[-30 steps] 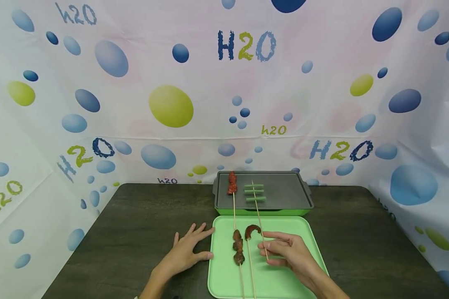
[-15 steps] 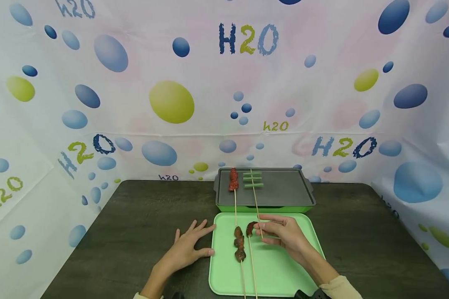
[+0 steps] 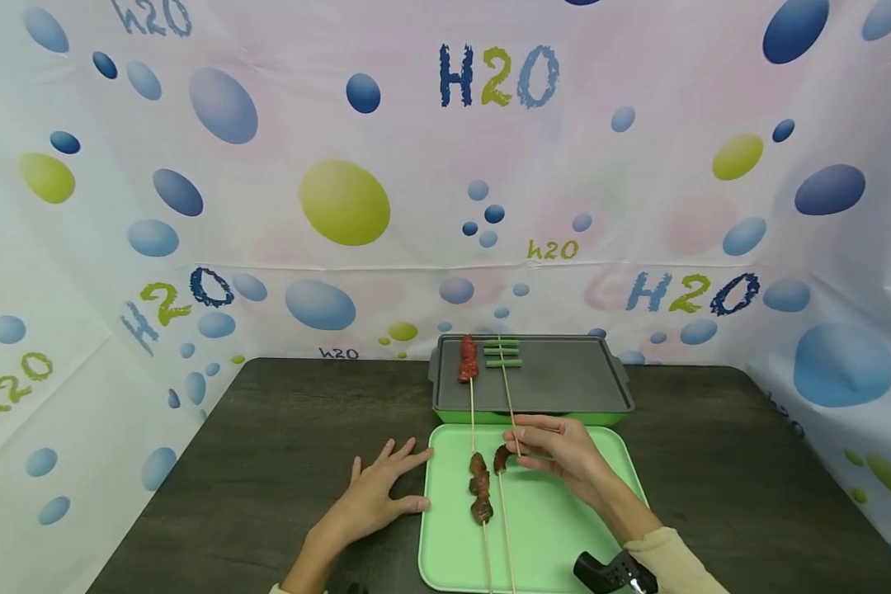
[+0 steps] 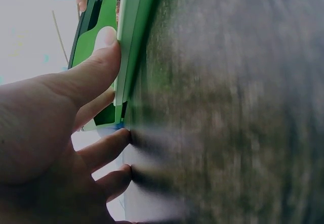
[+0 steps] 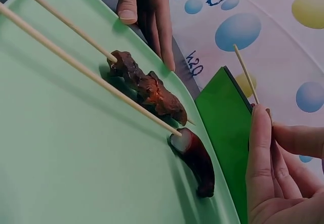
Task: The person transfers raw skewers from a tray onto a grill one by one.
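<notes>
Head view: the right hand [image 3: 560, 454] pinches the wooden stick of a green-stalk skewer [image 3: 508, 363], whose straight, slim pieces are at eleven o'clock from it, over a flat, dark grill plate [image 3: 568, 384]. Well apart, the left hand [image 3: 374, 501], fingers spread, touches a smooth green tray [image 3: 564, 528] at its nine-o'clock rim.
</notes>
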{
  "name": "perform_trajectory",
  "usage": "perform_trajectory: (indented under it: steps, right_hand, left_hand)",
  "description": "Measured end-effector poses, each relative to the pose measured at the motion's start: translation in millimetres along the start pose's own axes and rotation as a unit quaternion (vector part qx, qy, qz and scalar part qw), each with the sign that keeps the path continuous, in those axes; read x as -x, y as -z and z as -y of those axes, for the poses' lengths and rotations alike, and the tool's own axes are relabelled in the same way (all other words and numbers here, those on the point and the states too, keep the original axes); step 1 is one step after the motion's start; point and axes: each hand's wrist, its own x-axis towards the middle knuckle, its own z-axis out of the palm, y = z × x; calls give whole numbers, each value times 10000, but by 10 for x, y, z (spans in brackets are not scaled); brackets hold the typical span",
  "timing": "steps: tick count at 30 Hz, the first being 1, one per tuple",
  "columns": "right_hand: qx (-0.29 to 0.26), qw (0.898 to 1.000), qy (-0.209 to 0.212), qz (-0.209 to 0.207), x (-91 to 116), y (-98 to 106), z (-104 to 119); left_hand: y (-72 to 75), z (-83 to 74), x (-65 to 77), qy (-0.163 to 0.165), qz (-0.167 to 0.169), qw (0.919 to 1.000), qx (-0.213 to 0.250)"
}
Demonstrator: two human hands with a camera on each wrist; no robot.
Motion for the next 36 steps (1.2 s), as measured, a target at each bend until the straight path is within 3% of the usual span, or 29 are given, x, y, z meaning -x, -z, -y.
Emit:
perform_trajectory:
  steps: [19, 27, 36]
  right_hand:
    - [-89, 9998, -40, 168, 155, 69, -46]
    - [220, 9998, -27, -3, 404, 88, -119]
    - [636, 9975, -45, 317, 773, 143, -26]
  left_hand:
    - [-66, 4, 9, -7, 54, 10000, -77]
    - [-66, 28, 24, 13, 59, 10000, -66]
    - [-7, 32, -82, -37, -102, 9998, -188]
